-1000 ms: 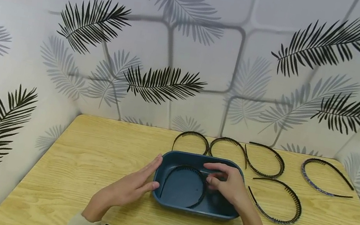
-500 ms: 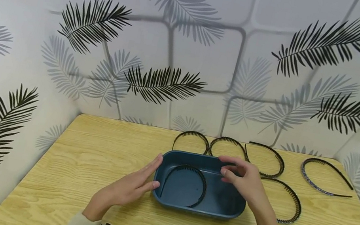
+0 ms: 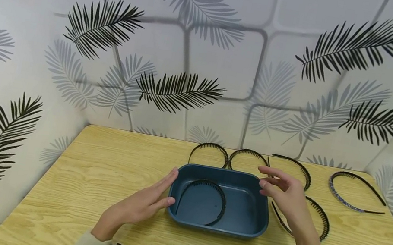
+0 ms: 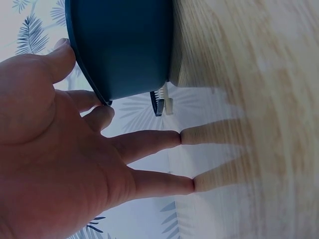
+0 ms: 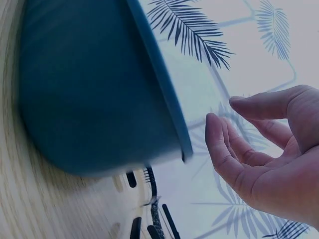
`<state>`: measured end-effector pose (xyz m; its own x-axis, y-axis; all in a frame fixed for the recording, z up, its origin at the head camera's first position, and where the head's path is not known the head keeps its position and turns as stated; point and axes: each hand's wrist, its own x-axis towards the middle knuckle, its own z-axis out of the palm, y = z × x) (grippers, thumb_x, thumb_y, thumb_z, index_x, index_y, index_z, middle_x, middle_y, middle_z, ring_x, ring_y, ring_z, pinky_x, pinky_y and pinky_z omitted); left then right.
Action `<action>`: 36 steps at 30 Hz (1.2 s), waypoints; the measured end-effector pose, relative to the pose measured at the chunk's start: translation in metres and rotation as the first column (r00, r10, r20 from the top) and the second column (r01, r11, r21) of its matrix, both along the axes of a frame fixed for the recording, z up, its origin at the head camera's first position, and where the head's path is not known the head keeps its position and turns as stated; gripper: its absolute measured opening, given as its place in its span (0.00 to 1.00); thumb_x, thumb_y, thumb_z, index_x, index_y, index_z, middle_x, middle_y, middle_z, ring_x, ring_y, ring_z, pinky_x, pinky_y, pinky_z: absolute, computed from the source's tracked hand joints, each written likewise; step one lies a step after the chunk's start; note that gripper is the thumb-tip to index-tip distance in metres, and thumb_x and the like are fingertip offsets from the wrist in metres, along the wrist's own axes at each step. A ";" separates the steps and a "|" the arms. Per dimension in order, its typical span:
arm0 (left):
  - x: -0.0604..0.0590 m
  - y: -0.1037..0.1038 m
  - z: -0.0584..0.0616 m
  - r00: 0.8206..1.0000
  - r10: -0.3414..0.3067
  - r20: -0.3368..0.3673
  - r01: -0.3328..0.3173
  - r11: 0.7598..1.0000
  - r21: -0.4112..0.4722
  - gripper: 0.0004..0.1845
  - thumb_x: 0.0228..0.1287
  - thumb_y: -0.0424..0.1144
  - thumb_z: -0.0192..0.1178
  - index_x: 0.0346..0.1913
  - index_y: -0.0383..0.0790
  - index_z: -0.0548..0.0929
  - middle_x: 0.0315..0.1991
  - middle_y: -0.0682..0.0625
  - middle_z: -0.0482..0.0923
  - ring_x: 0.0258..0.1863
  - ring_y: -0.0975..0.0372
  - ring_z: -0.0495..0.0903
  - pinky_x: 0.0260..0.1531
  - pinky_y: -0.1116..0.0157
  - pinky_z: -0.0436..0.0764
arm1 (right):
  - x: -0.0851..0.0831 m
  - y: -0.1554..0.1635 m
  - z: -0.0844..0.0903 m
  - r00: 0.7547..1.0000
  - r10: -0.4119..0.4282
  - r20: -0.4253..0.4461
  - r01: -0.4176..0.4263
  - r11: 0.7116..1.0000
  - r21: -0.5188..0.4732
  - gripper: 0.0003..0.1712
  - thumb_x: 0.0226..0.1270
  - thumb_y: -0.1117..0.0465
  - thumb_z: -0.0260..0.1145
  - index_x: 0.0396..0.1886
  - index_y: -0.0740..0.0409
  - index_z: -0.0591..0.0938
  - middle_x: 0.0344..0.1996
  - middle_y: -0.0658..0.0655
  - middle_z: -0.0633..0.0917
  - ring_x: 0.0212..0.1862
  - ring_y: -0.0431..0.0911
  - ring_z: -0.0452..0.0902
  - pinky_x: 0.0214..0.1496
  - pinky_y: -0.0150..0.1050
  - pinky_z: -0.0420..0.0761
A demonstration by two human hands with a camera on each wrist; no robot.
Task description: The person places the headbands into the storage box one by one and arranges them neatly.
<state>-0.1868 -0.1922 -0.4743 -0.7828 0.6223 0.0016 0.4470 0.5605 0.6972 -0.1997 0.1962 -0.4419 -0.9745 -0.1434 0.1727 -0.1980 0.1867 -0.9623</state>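
Left hand [image 3: 142, 206] flat against tub [image 3: 259, 221], steadying; right hand [image 3: 286, 195] loose, empty, over nearest headband [image 3: 322, 214]: pinch mid-arc, lift level.

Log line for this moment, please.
left hand: open, against blue bin | right hand: open, empty, above bin's right rim | one headband inside

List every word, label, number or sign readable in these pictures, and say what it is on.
None can be read in any view.
The blue tub is plain, with no label showing.
The headbands, such as the one in the tub, bear no print.
The wooden table shows only grain.
The wall bears only a leaf pattern.
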 end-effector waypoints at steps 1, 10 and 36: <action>0.000 0.000 0.000 1.000 -0.001 0.000 0.001 1.000 -0.001 0.40 0.84 0.49 0.47 0.83 0.38 0.39 0.84 0.47 0.33 0.82 0.56 0.38 0.77 0.48 0.50 | 0.000 0.003 0.000 1.000 -0.003 -0.013 0.003 1.000 -0.010 0.24 0.75 0.64 0.67 0.66 0.69 0.78 0.56 0.48 0.84 0.54 0.42 0.83 0.48 0.39 0.87; -0.001 -0.002 -0.001 1.000 0.000 -0.011 -0.001 1.000 -0.012 0.39 0.84 0.50 0.46 0.83 0.39 0.39 0.83 0.50 0.32 0.82 0.57 0.38 0.77 0.48 0.50 | 0.003 0.025 0.003 0.999 -0.021 -0.041 0.015 0.990 -0.138 0.20 0.74 0.68 0.67 0.64 0.62 0.82 0.59 0.48 0.83 0.52 0.37 0.83 0.46 0.35 0.86; -0.003 -0.003 -0.005 0.999 -0.019 -0.028 0.020 1.000 0.021 0.40 0.84 0.48 0.46 0.83 0.36 0.38 0.83 0.46 0.32 0.82 0.53 0.38 0.76 0.46 0.50 | 0.031 0.104 -0.018 0.984 -0.174 -0.038 0.171 0.984 -0.053 0.21 0.72 0.71 0.67 0.63 0.59 0.83 0.59 0.39 0.82 0.50 0.32 0.82 0.43 0.27 0.84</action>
<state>-0.1899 -0.1951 -0.4796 -0.7698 0.6372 0.0363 0.4771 0.5368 0.6959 -0.1689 0.3003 -0.4603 -0.9756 0.0360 0.2168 -0.2075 0.1738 -0.9627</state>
